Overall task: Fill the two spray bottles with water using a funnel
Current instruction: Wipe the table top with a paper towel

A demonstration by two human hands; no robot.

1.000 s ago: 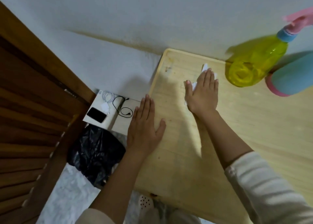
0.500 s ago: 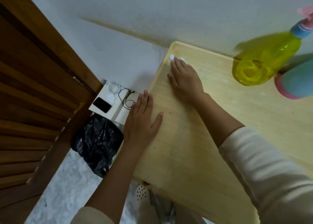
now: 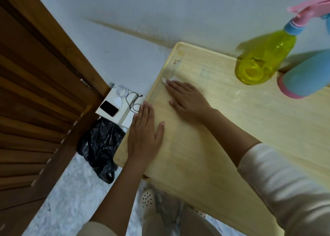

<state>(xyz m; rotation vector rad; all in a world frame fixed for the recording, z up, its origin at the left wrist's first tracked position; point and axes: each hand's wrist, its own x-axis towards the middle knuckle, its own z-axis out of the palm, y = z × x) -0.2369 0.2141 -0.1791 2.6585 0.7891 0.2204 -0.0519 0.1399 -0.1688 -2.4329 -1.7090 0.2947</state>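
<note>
Two flat hands: the right hand (image 3: 187, 100) presses a tissue (image 3: 170, 78) on the table (image 3: 267, 119), the left hand (image 3: 144, 137) holds nothing. The yellow bottle (image 3: 264, 64) and blue bottle (image 3: 307, 73) stand upper right, nearer the right hand.

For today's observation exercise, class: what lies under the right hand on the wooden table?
A bit of white cloth or tissue peeks out past the fingertips of the right hand, which lies flat on the table. The hand covers the rest, so its full size cannot be seen.
</note>
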